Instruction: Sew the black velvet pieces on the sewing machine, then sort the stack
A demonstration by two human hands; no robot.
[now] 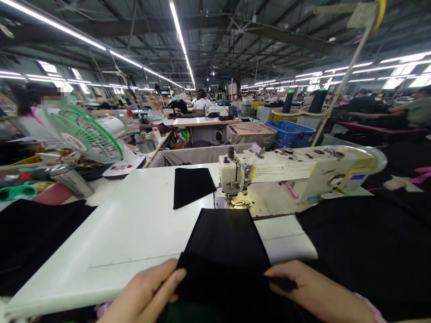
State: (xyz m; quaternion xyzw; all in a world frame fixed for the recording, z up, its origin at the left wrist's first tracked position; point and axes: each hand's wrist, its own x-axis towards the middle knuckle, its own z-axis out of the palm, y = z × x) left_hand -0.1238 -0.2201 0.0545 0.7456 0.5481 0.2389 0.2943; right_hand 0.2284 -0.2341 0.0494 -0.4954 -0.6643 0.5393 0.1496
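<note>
Left hand (148, 291) and right hand (316, 291) each pinch a near corner of the cloth (225, 242). It runs lengthwise away from them, its far end just short of the machine (296, 172).

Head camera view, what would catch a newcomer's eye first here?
The black folded fabric piece at bottom centre, held at its near corners by the left hand and right hand on the white table. Just behind it stands the cream sewing machine, with a smaller black fabric piece to its left and a green-rimmed fan at far left.
</note>
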